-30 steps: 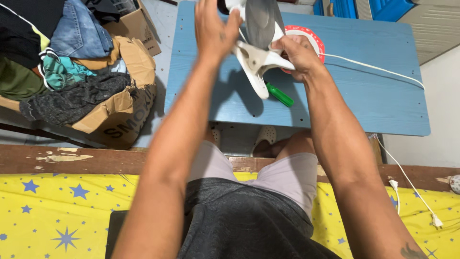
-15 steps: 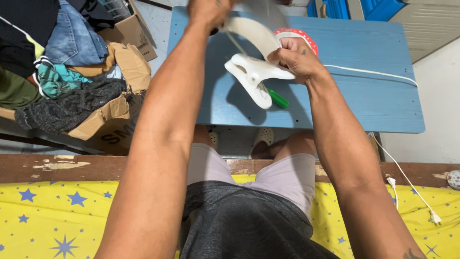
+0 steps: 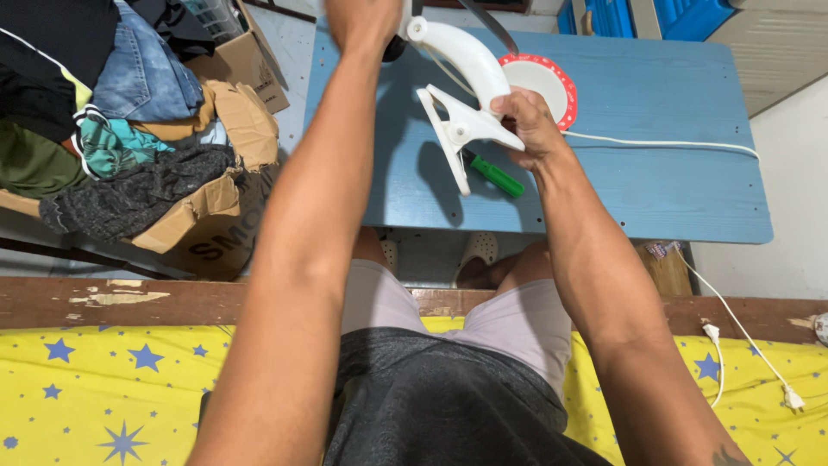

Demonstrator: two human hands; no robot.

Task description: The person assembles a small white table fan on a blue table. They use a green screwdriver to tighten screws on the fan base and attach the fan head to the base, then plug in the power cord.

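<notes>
I hold a white clip-on fan [image 3: 466, 103] above the blue table [image 3: 655, 181]. My right hand [image 3: 530, 125] grips its big white clamp where it meets the curved neck. My left hand [image 3: 362, 22] is at the frame's top edge, closed around the fan's upper part, which is mostly cut off. A green-handled screwdriver [image 3: 498, 176] lies on the table just below the clamp. A white lid with a red rim [image 3: 543, 82] lies behind my right hand.
A white power cord [image 3: 664, 142] runs across the table to the right and hangs down to a plug [image 3: 787, 397]. A torn cardboard box [image 3: 216, 207] heaped with clothes stands at the left. I sit on a yellow star-print sheet [image 3: 86, 388].
The fan has turned in my hands: the curved neck now points up toward my left hand, and the clamp hangs lower. The view shifted slightly.
</notes>
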